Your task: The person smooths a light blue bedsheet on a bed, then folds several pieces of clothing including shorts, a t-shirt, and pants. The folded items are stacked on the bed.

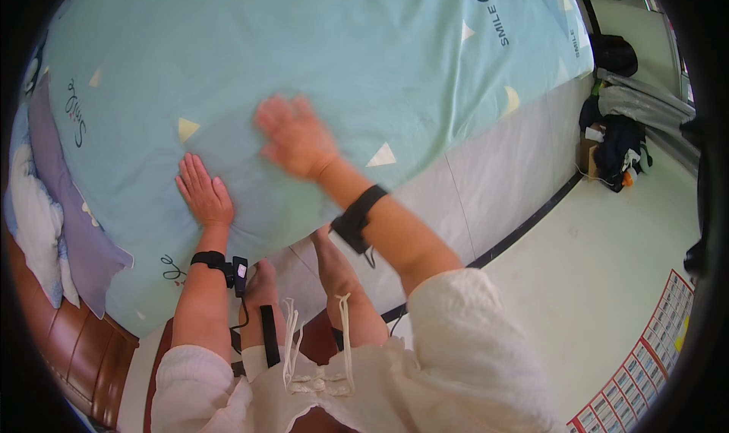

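A mint-green bed sheet (364,51) with pale triangles and printed lettering spreads over the bed before me. My left hand (206,191) lies palm down on it, with the fingers straight and the thumb a little apart. Farther to the right, my right hand (299,139) is over the sheet with spread fingers, blurred by motion; whether its palm touches the cloth, I cannot tell. Neither hand holds anything. Soft creases (455,102) run through the sheet to the right of my right hand.
A purple pillow (62,188) and blue-and-white bedding (37,211) lie at the left, beside a brown headboard (85,342). Grey tiles (433,205) show below the sheet's edge. Dark bundled items (615,154) and a grey plastic-like roll (643,102) are at the right.
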The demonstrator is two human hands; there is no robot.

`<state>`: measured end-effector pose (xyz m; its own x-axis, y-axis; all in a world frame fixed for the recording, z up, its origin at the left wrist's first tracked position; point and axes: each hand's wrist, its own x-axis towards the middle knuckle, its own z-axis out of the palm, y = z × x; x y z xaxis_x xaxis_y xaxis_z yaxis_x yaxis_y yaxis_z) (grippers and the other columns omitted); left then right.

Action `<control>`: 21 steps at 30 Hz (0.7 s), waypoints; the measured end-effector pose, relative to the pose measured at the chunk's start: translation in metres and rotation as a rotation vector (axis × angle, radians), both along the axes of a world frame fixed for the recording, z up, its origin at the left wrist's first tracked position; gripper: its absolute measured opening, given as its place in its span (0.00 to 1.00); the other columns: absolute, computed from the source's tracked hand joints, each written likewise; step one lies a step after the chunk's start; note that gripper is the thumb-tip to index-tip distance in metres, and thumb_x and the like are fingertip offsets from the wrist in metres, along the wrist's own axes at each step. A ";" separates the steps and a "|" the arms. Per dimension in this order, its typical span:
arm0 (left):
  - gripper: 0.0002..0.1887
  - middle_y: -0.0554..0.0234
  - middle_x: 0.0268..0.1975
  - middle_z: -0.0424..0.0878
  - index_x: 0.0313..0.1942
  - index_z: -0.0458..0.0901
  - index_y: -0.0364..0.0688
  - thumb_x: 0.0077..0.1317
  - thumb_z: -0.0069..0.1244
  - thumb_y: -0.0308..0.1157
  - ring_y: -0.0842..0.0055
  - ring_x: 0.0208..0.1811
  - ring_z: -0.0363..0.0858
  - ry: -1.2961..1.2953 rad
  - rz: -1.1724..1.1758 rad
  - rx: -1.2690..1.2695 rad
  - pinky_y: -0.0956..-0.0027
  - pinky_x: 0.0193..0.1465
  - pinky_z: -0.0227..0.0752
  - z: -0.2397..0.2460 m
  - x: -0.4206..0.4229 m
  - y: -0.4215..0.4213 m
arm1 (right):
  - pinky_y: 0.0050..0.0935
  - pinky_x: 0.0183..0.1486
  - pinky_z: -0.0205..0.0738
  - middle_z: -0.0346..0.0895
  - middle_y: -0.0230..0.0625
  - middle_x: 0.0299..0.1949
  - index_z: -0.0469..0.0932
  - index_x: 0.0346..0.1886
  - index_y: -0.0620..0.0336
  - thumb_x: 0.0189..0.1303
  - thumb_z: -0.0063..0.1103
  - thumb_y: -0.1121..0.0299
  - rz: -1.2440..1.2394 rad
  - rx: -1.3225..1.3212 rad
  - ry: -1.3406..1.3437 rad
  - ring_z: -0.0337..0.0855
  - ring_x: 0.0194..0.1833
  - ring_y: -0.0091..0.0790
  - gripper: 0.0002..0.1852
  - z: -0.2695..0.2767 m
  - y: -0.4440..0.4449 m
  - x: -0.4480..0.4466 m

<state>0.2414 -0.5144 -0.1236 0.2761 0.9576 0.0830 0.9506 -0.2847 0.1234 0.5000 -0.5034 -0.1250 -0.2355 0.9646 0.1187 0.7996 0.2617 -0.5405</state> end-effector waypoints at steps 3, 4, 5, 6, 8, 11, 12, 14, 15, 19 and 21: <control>0.32 0.49 0.73 0.52 0.69 0.54 0.33 0.67 0.32 0.38 0.57 0.75 0.46 -0.005 -0.009 0.006 0.51 0.75 0.32 0.001 0.003 0.001 | 0.49 0.73 0.40 0.58 0.44 0.69 0.62 0.67 0.58 0.65 0.43 0.53 -0.542 0.051 -0.287 0.54 0.71 0.48 0.30 -0.012 -0.011 0.150; 0.32 0.49 0.73 0.52 0.69 0.54 0.32 0.67 0.32 0.37 0.56 0.75 0.46 -0.004 -0.012 0.013 0.50 0.75 0.33 0.001 0.004 0.001 | 0.48 0.73 0.40 0.58 0.44 0.70 0.62 0.67 0.59 0.67 0.40 0.52 -0.716 0.048 -0.417 0.54 0.71 0.48 0.30 -0.011 -0.027 0.209; 0.32 0.49 0.73 0.52 0.69 0.54 0.32 0.67 0.32 0.37 0.56 0.75 0.46 -0.010 -0.007 0.014 0.50 0.75 0.33 0.002 0.005 0.001 | 0.48 0.73 0.40 0.57 0.45 0.70 0.61 0.68 0.60 0.68 0.38 0.52 -0.946 -0.047 -0.398 0.54 0.71 0.48 0.30 -0.007 -0.052 0.265; 0.32 0.48 0.73 0.52 0.69 0.53 0.32 0.67 0.32 0.37 0.56 0.75 0.46 0.000 -0.017 0.012 0.50 0.75 0.33 0.002 0.005 0.001 | 0.47 0.73 0.39 0.57 0.46 0.70 0.62 0.68 0.59 0.68 0.36 0.51 -1.196 -0.231 -0.373 0.52 0.72 0.48 0.30 0.000 -0.079 0.316; 0.32 0.48 0.73 0.52 0.69 0.53 0.31 0.67 0.32 0.37 0.55 0.75 0.46 0.017 -0.002 -0.017 0.50 0.75 0.33 0.003 0.005 0.001 | 0.52 0.71 0.40 0.57 0.48 0.69 0.59 0.68 0.62 0.69 0.33 0.49 -1.421 -1.028 -0.528 0.52 0.71 0.48 0.32 0.017 -0.126 0.385; 0.32 0.48 0.73 0.51 0.69 0.52 0.31 0.67 0.32 0.37 0.55 0.75 0.46 0.023 -0.009 -0.023 0.50 0.75 0.32 0.004 0.005 0.003 | 0.63 0.67 0.41 0.59 0.52 0.68 0.62 0.65 0.69 0.69 0.33 0.48 -1.483 -0.487 -0.705 0.55 0.70 0.47 0.33 0.021 -0.143 0.368; 0.32 0.48 0.73 0.51 0.69 0.52 0.31 0.67 0.31 0.37 0.55 0.75 0.45 0.011 -0.026 0.008 0.50 0.75 0.32 0.004 0.005 0.003 | 0.59 0.68 0.43 0.59 0.50 0.68 0.61 0.65 0.69 0.69 0.35 0.50 -1.329 -0.263 -0.751 0.56 0.69 0.49 0.32 0.018 -0.129 0.334; 0.32 0.47 0.73 0.51 0.69 0.52 0.31 0.67 0.31 0.37 0.55 0.75 0.45 0.021 -0.023 0.003 0.50 0.75 0.32 0.003 0.005 0.004 | 0.56 0.68 0.45 0.60 0.46 0.68 0.63 0.65 0.65 0.67 0.42 0.53 -0.883 -0.019 -0.560 0.55 0.70 0.50 0.30 0.013 -0.089 0.243; 0.32 0.47 0.73 0.51 0.69 0.52 0.31 0.67 0.31 0.37 0.55 0.75 0.45 0.018 -0.024 0.003 0.50 0.75 0.32 0.003 0.005 0.004 | 0.56 0.70 0.42 0.59 0.44 0.69 0.63 0.65 0.62 0.66 0.44 0.52 -0.656 -0.001 -0.522 0.54 0.71 0.48 0.30 0.010 -0.068 0.192; 0.32 0.47 0.73 0.51 0.69 0.52 0.31 0.67 0.30 0.37 0.55 0.75 0.45 0.015 -0.032 0.004 0.50 0.75 0.32 0.003 0.005 0.004 | 0.54 0.73 0.39 0.59 0.32 0.70 0.62 0.68 0.53 0.64 0.48 0.51 0.026 0.131 -0.286 0.53 0.72 0.38 0.31 0.004 -0.009 0.105; 0.32 0.47 0.73 0.51 0.69 0.52 0.32 0.67 0.30 0.37 0.55 0.75 0.45 0.019 -0.031 -0.001 0.50 0.75 0.32 0.002 0.004 0.003 | 0.55 0.71 0.41 0.58 0.36 0.70 0.62 0.68 0.53 0.66 0.44 0.56 -0.380 0.044 -0.406 0.54 0.71 0.42 0.28 0.006 -0.011 0.169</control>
<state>0.2453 -0.5116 -0.1213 0.3069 0.9487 0.0763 0.9436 -0.3138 0.1060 0.6690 -0.5146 -0.1189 0.0932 0.9868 0.1327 0.9838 -0.0708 -0.1650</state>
